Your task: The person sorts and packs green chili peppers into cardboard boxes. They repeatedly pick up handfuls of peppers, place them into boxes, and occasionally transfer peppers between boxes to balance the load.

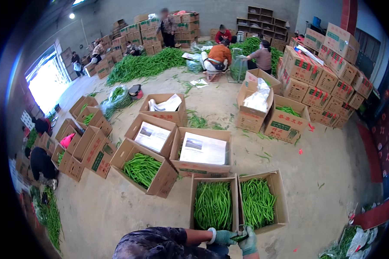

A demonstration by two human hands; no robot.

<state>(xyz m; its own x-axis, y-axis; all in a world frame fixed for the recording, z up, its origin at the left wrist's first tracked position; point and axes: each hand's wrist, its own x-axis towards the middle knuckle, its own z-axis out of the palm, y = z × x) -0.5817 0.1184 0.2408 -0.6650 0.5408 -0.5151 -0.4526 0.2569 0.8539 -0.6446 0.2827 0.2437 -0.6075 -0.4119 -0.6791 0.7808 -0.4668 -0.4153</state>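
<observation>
Both my hands wear green work gloves and meet at the near edge of two open cardboard boxes. My left hand (225, 237) grips a small bunch of long green peppers (240, 238). Against the same bunch is my right hand (248, 241), with its fingers bent around the peppers' right end. The left open box (192, 207) is filled with green peppers (213, 205) lying mostly lengthwise. Touching it on the right stands another open box (281, 200), also holding green peppers (258, 202), less evenly laid.
Ahead stand open boxes, one with peppers (142, 170), others topped with printed paper (203, 149). Stacked cartons (314, 84) rise at the right. Several people crouch by pepper heaps (149, 64) farther back; a co-worker in dark clothes (42, 162) bends at the left.
</observation>
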